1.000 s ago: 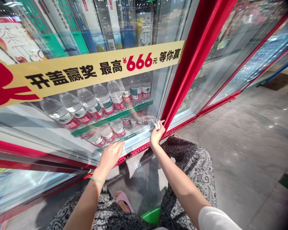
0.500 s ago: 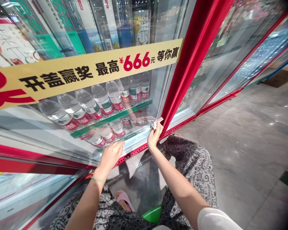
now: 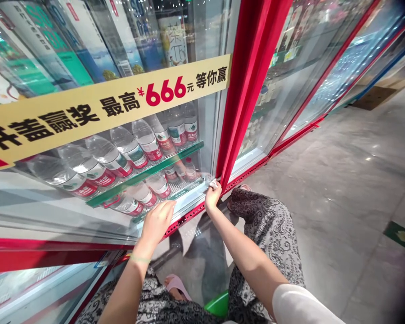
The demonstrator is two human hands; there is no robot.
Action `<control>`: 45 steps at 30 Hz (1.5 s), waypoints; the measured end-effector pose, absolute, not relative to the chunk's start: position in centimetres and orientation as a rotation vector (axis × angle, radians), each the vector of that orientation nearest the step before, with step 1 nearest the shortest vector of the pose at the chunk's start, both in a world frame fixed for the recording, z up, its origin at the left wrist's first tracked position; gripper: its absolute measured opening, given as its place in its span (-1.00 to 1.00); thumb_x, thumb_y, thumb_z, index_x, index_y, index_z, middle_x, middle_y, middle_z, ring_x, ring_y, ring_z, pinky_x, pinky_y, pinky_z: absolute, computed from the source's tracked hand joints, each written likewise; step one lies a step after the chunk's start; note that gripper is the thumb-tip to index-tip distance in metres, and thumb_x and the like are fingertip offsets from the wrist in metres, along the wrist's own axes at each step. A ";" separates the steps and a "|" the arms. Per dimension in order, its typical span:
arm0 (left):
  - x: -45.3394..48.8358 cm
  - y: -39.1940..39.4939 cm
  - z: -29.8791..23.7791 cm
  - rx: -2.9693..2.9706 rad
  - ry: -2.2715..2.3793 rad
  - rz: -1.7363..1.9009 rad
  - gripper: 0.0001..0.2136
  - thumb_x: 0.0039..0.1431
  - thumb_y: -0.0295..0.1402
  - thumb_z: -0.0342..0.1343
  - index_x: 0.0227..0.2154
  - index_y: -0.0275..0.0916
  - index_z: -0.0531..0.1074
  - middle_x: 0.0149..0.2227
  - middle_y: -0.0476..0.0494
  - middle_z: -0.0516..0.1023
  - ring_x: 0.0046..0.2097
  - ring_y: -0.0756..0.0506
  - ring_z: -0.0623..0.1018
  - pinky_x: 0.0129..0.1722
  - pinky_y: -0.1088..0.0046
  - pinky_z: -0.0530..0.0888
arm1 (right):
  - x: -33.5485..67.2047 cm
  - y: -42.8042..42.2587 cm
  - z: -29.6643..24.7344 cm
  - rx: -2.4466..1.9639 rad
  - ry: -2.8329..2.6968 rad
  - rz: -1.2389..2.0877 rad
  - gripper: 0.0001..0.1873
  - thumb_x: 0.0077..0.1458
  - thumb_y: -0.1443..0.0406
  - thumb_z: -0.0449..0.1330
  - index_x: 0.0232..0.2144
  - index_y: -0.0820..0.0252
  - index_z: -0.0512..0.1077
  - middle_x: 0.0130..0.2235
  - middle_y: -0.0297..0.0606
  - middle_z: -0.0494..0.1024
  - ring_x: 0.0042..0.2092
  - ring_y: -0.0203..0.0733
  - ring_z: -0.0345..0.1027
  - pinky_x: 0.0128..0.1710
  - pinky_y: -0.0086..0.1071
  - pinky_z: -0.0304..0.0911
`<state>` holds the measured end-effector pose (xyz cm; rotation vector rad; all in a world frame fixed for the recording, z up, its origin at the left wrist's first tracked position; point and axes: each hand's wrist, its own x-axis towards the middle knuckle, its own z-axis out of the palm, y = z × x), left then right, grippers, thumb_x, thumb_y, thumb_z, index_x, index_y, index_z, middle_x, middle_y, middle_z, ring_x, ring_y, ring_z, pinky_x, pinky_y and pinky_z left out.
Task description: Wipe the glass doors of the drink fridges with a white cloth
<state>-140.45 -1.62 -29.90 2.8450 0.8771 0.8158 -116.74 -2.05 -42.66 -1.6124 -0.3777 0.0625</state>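
My right hand point(image 3: 213, 196) is closed round a crumpled white tissue point(image 3: 213, 184) at the lower right corner of a glass cooler door point(image 3: 209, 135), beside its red frame. Only a small bit of the tissue shows above the fingers. To its left, my left hand point(image 3: 158, 220) reaches to the lower part of the same door with fingers stretched out and nothing visible in them. Its fingertips are by the glass; whether they touch it I cannot tell. Behind the glass stand water bottles point(image 3: 148, 144) with red labels, on a green-edged shelf point(image 3: 148, 173).
A yellow banner point(image 3: 121, 105) runs across the door. More red-framed coolers point(image 3: 290, 90) extend to the right along a grey tiled floor point(image 3: 340, 202). Between my legs is a green object point(image 3: 218, 303), mostly hidden. A cardboard box point(image 3: 374, 95) lies farther off.
My right hand has moved slightly down along the door corner, and less of the tissue shows. My left hand has barely moved. The view has turned a little to the right.
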 end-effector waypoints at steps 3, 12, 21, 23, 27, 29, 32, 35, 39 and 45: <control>-139.2 -1.6 -29.1 2.875 0.782 0.903 -0.75 0.39 -0.43 0.00 -0.02 -0.17 0.54 -0.02 -0.17 0.64 0.03 -0.13 0.60 0.12 0.27 0.52 | -116.5 -1.7 -40.8 -1.599 -0.410 0.041 -0.57 0.13 0.36 -0.01 0.04 0.21 0.37 -0.04 -0.08 0.44 0.08 -0.06 0.33 0.17 -0.11 0.23; -136.7 -1.8 -27.7 3.060 0.908 1.086 -0.67 0.33 -0.43 0.09 0.08 0.01 0.52 0.16 -0.19 0.54 0.26 -0.25 0.44 0.25 0.04 0.33 | -115.8 -2.7 -38.9 -1.602 -0.620 0.004 -0.51 0.07 0.44 0.01 0.07 0.15 0.35 -0.02 -0.11 0.39 0.08 -0.05 0.28 0.17 -0.06 0.22; -135.7 -1.3 -28.0 3.197 1.069 1.226 -0.56 0.30 -0.35 0.15 0.21 0.13 0.40 0.29 -0.08 0.43 0.27 -0.34 0.34 0.25 -0.13 0.17 | -114.7 -2.0 -35.5 -1.494 -0.722 -0.093 -0.41 0.05 0.47 0.00 0.15 0.07 0.32 0.10 -0.09 0.36 0.19 -0.04 0.22 0.24 -0.06 0.17; -135.6 -1.1 -28.2 3.206 1.085 1.198 -0.55 0.31 -0.35 0.14 0.23 0.14 0.38 0.31 -0.09 0.40 0.27 -0.34 0.33 0.24 -0.15 0.16 | -115.0 -2.5 -36.9 -1.535 -0.601 -0.028 -0.46 0.03 0.46 0.01 0.08 0.14 0.35 0.01 -0.09 0.38 0.10 -0.02 0.28 0.18 -0.04 0.22; -135.5 -0.9 -29.3 3.210 1.079 1.118 -0.51 0.32 -0.35 0.13 0.26 0.17 0.33 0.34 -0.10 0.36 0.27 -0.34 0.35 0.21 -0.14 0.21 | -116.3 -2.2 -37.0 -1.542 -0.519 -0.007 -0.50 0.07 0.45 0.00 0.08 0.17 0.34 -0.01 -0.07 0.37 0.07 -0.03 0.30 0.17 -0.05 0.23; -135.7 -0.8 -30.2 3.163 1.083 1.102 -0.49 0.32 -0.35 0.13 0.29 0.20 0.30 0.33 -0.13 0.37 0.26 -0.33 0.37 0.21 -0.12 0.24 | -116.6 -1.6 -35.6 -1.486 -0.615 -0.059 -0.45 0.09 0.46 -0.01 0.13 0.10 0.32 0.08 -0.07 0.35 0.16 -0.05 0.25 0.23 -0.09 0.18; -136.0 -0.7 -31.5 3.026 1.125 1.050 -0.46 0.33 -0.34 0.12 0.31 0.25 0.26 0.30 -0.19 0.40 0.23 -0.33 0.40 0.21 -0.13 0.23 | -116.4 -1.0 -35.0 -1.440 -0.719 -0.103 -0.42 0.09 0.46 0.00 0.16 0.05 0.31 0.13 -0.09 0.34 0.22 -0.06 0.20 0.27 -0.11 0.14; -136.2 -0.6 -32.4 3.018 1.150 1.018 -0.44 0.34 -0.35 0.12 0.33 0.26 0.22 0.28 -0.21 0.41 0.22 -0.32 0.41 0.23 -0.10 0.18 | -116.1 -1.4 -37.8 -1.514 -0.523 -0.013 -0.49 0.08 0.42 0.00 0.10 0.13 0.34 0.04 -0.08 0.36 0.14 -0.04 0.26 0.20 -0.11 0.19; -135.9 -0.4 -32.6 3.263 1.163 1.192 -0.43 0.30 -0.37 0.19 0.32 0.14 0.27 0.23 -0.23 0.45 0.22 -0.27 0.38 0.27 0.03 0.11 | -118.0 -2.5 -41.3 -1.567 -0.394 0.090 -0.58 0.06 0.40 0.01 -0.02 0.17 0.39 -0.09 -0.14 0.39 0.00 -0.07 0.32 0.11 -0.14 0.25; -135.5 -0.9 -34.2 3.373 1.126 1.233 -0.50 0.26 -0.38 0.23 0.24 0.05 0.40 0.14 -0.21 0.53 0.16 -0.22 0.39 0.20 0.15 0.18 | -120.0 -1.6 -41.0 -1.434 -0.516 0.144 -0.49 0.05 0.39 0.06 0.09 0.11 0.35 0.13 -0.09 0.39 0.19 -0.09 0.27 0.24 -0.16 0.16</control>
